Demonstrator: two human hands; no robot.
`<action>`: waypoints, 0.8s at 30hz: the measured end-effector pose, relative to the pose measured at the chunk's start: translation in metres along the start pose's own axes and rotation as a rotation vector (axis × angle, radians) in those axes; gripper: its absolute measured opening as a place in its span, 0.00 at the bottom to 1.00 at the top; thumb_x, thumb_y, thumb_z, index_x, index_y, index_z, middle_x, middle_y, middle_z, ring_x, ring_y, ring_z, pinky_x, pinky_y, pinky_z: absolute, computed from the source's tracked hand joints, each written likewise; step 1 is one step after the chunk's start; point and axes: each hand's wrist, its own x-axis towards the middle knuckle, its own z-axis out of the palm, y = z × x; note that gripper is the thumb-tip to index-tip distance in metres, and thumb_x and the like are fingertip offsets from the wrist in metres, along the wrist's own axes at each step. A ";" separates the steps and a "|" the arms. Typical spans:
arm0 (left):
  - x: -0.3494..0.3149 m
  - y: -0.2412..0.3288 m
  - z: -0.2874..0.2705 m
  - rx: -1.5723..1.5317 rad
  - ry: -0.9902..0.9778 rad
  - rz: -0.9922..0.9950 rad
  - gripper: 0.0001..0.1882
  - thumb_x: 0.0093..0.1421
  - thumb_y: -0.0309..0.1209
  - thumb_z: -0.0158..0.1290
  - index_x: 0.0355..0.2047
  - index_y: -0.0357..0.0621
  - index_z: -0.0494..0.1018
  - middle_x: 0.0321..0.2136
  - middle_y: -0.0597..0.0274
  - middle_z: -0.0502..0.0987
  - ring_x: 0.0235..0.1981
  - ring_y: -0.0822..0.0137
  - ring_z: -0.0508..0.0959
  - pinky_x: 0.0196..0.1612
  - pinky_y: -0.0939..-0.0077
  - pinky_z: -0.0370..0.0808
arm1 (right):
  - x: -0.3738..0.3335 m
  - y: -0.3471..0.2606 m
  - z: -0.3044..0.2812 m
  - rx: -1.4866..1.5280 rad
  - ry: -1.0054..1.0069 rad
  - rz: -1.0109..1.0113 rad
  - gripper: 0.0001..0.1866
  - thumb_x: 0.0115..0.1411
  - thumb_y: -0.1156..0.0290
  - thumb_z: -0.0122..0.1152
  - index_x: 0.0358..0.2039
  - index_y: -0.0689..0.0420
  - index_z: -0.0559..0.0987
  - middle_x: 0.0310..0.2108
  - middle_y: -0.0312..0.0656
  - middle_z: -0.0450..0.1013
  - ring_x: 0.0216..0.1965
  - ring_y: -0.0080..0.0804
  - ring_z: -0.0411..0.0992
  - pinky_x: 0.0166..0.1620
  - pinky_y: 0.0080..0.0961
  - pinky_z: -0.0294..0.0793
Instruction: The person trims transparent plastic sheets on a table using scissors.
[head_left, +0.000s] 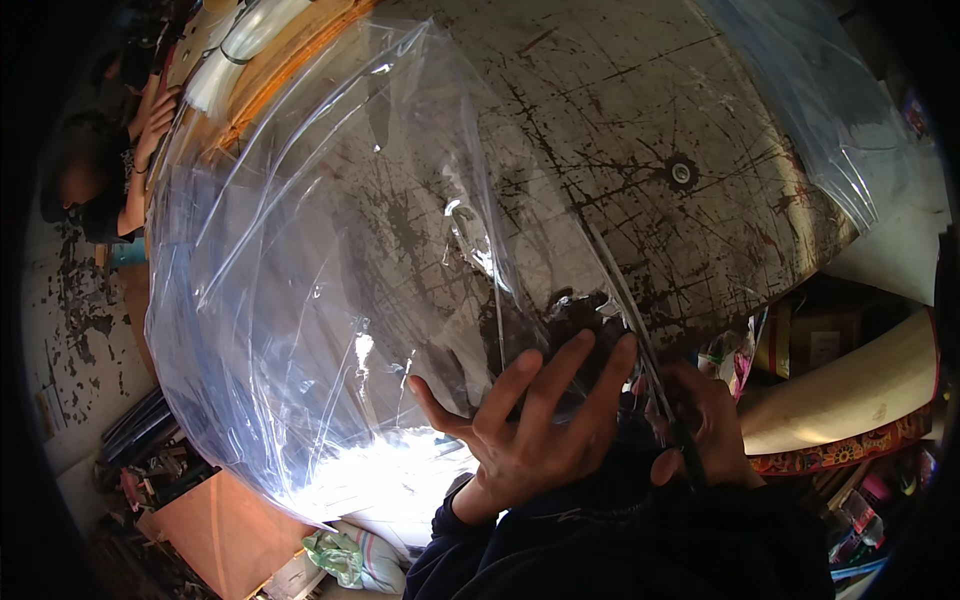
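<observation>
Sheet (300, 250), clear plastic — on scarred table (730, 230), under and beyond my left hand (530, 430), fingers spread, gripping nothing; right hand (712, 425) curled round long narrow tool (650, 362) — beside sheet's edge.

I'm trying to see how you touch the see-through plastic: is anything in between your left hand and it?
Nothing visible is in between. The left hand has its fingers spread and seems to rest right on the clear plastic sheet. The long thin tool in the right hand is off to the side.
</observation>
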 end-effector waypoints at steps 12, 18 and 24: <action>-0.003 0.001 0.000 0.000 -0.009 -0.045 0.18 0.42 0.43 0.53 0.37 0.74 0.76 0.38 0.83 0.72 0.56 0.70 0.55 0.60 0.36 0.32 | 0.005 0.003 0.003 0.032 0.020 -0.080 0.47 0.29 0.50 0.77 0.44 0.64 0.66 0.28 0.40 0.69 0.31 0.22 0.67 0.33 0.19 0.66; -0.004 0.002 -0.001 -0.005 -0.015 -0.080 0.17 0.47 0.44 0.50 0.39 0.76 0.75 0.39 0.85 0.71 0.54 0.74 0.58 0.59 0.32 0.32 | 0.004 -0.003 0.001 -0.012 0.010 -0.087 0.44 0.30 0.54 0.78 0.44 0.64 0.66 0.28 0.39 0.69 0.29 0.20 0.67 0.31 0.17 0.65; 0.008 0.007 -0.017 -0.076 -0.123 -0.059 0.23 0.38 0.42 0.58 0.40 0.67 0.76 0.38 0.72 0.72 0.56 0.64 0.55 0.58 0.44 0.43 | -0.002 0.004 -0.003 -0.085 0.039 -0.037 0.43 0.30 0.60 0.79 0.44 0.63 0.66 0.26 0.36 0.70 0.28 0.17 0.66 0.29 0.16 0.64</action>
